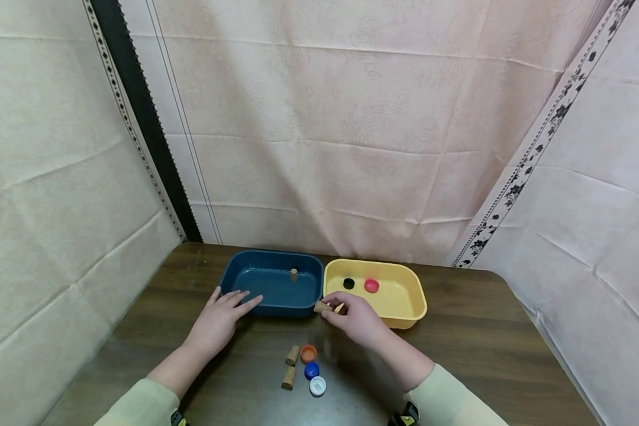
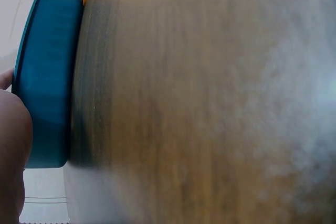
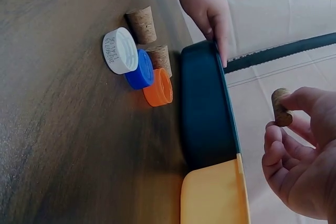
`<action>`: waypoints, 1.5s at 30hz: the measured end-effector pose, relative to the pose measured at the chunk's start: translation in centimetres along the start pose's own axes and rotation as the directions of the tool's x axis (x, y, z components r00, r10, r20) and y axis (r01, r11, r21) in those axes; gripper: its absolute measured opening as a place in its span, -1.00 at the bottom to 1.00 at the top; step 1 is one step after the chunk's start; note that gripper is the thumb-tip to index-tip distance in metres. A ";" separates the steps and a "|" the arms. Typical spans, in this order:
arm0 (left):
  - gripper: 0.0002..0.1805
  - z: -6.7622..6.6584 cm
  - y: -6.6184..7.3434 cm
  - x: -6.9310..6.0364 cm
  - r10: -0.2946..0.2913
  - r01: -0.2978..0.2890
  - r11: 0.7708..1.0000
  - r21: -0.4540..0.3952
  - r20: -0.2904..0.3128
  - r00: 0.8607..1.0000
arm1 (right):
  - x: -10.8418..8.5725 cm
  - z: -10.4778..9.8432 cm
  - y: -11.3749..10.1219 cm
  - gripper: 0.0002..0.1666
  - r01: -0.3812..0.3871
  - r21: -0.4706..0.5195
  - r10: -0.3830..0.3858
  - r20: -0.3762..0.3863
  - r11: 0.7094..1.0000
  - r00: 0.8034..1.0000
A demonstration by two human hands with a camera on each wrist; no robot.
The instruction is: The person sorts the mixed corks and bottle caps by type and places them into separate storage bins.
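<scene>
Between thumb and fingers my right hand (image 1: 358,319) pinches a cork (image 3: 282,107), held above the front edges where the two trays meet. My left hand (image 1: 217,324) has its fingers spread out, touching the front left rim of the dark blue tray (image 1: 261,287). One cork (image 1: 294,274) stands inside that tray. To its right, the yellow tray (image 1: 402,296) holds a black cap (image 1: 348,283) and a pinkish-red cap (image 1: 371,286). The left wrist view shows mostly tabletop, with only part of the left hand at its edge.
In front of the trays, two corks (image 1: 293,355) lie beside an orange cap (image 1: 308,354), a blue cap (image 1: 311,371) and a white cap (image 1: 317,386). Pale cloth (image 1: 319,148) hangs behind and at both sides of the wooden table (image 1: 484,349).
</scene>
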State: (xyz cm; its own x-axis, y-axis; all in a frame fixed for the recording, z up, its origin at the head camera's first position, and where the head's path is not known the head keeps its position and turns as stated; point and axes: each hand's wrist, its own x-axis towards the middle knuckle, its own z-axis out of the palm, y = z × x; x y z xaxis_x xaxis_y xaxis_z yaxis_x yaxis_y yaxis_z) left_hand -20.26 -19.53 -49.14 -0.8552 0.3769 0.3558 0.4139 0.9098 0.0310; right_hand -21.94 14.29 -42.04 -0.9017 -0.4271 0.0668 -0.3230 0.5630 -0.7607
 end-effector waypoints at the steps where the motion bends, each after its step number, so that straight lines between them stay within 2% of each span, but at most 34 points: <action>1: -0.18 0.0 0.0 0.0 0.000 0.000 1.000 -0.001 0.000 1.000 | 0.1 0.0 0.0 -0.73 -0.002 -0.001 0.002 -0.001 1.000 1.000; 13: -0.18 -0.3 0.1 -0.1 0.003 -0.003 1.000 0.003 -0.002 1.000 | 1.3 -0.1 -0.3 -0.71 -0.063 0.010 0.063 -0.001 0.998 0.998; 20: -0.18 -0.3 0.1 0.0 0.008 -0.008 1.000 0.003 -0.003 1.000 | 2.5 -0.2 -0.3 -0.74 -0.050 0.012 0.051 -0.060 0.999 0.997; 30: -0.16 0.1 -0.1 -0.1 0.003 -0.003 1.000 -0.007 -0.004 1.000 | 4.9 -0.3 0.2 -0.77 -0.067 0.025 0.069 -0.093 0.997 0.993; 45: -0.15 -0.1 0.0 -0.1 -0.003 0.003 1.000 -0.002 0.006 1.000 | 9.2 1.2 -0.3 -0.76 -0.065 -0.047 0.060 -0.097 0.997 0.993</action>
State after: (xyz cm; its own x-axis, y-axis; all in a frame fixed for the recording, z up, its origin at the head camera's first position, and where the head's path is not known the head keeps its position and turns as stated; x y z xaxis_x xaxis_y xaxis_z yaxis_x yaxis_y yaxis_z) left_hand -20.09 -19.60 -49.05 -0.8582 0.3750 0.3506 0.4119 0.9106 0.0344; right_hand -29.80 9.36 -41.97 -0.9432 -0.3215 0.0831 -0.2767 0.6226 -0.7320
